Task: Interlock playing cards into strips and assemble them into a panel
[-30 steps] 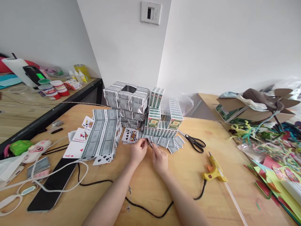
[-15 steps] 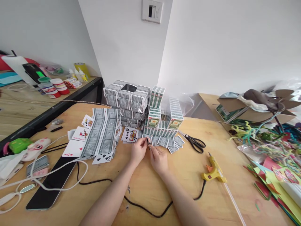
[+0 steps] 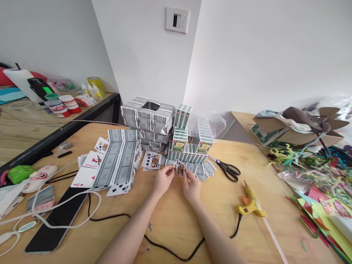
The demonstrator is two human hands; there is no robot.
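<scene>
Take the wooden table (image 3: 220,212) as base surface. At the back, locate the card-covered block (image 3: 159,126), open at the top, and just right of it the stack of green card boxes (image 3: 189,156). To the left of the hands, locate the folded card panel (image 3: 110,157), patterned backs showing. Well to the right, note the yellow glue gun (image 3: 250,205). Compare the hands with half a second ago: left hand (image 3: 163,180) in much the same position, right hand (image 3: 192,187) shifted slightly rightward. Find the held card (image 3: 180,168) between both hands, in front of the boxes; now turned from nearly edge-on to printed face in view. Read this as a turning or opening-out of the card. Note the grip: left fingertips pinched nearly closed on the left edge, right fingertips likewise at the lower right. Impossible to tell any crease.
</scene>
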